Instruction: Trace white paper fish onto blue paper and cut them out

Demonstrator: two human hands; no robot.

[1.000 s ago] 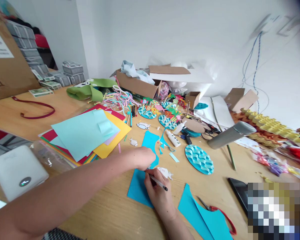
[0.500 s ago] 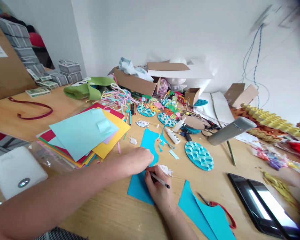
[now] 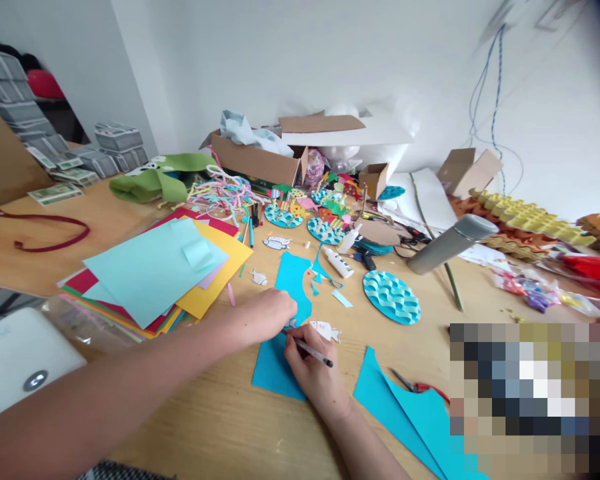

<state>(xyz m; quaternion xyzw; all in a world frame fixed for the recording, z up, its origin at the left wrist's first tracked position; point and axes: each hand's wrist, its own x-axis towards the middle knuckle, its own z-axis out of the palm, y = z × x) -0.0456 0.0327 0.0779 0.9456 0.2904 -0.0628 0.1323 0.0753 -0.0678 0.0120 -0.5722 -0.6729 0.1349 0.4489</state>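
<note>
My right hand (image 3: 316,360) is closed on a pen (image 3: 314,352), its tip down at a blue sheet (image 3: 276,365). Close beside it my left hand (image 3: 275,312) presses on the same sheet, fingers curled; whatever is under them is mostly hidden. A white paper fish (image 3: 325,330) with pink marks lies just right of the hands. Two more paper fish, one (image 3: 277,243) outlined in dark and a smaller one (image 3: 259,277), lie beyond the left hand. The upper part of the blue sheet has a curved cut edge.
Colored paper (image 3: 145,267) is stacked at left, near a white device (image 3: 27,360). Cut blue sheets (image 3: 400,413) and red-handled scissors (image 3: 420,387) lie at right. Farther back are a wavy blue oval (image 3: 391,297), a glue bottle (image 3: 339,263), a grey flask (image 3: 453,244) and boxes (image 3: 253,159).
The view has shifted, so most things sit slightly left and higher in the frame. Both hands keep nearly the same places on the blue sheet, with the pen still held.
</note>
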